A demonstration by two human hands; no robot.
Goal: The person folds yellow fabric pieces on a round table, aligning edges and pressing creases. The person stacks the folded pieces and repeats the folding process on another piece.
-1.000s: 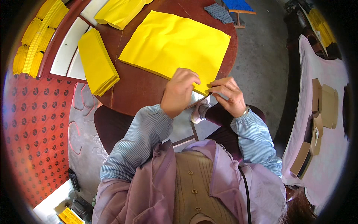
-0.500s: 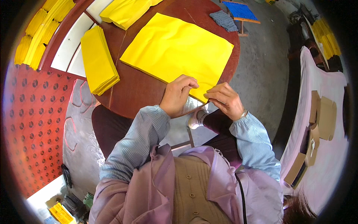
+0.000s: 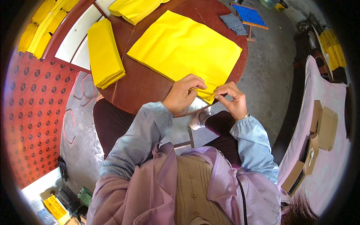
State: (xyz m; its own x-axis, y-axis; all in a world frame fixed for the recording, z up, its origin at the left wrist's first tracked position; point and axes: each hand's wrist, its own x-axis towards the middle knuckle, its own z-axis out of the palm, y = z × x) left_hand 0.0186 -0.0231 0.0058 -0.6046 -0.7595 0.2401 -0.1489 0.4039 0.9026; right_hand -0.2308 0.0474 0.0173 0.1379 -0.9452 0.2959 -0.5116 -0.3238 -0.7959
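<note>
The wide yellow stack lies flat on the round red-brown table before you, its near corner at about 5 o'clock from its centre. There your right hand closes thumb and forefinger on a yellow fold — a narrow pinch. At 6 o'clock your left hand curls its fingers at the near edge; whether they grip cannot be told. A narrow yellow bundle lies at 9 o'clock — a grey cloth at 2.

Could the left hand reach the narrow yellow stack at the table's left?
Probably yes: only tabletop shows between the left hand and the narrow yellow stack, though that hand is at the large yellow piece.
</note>
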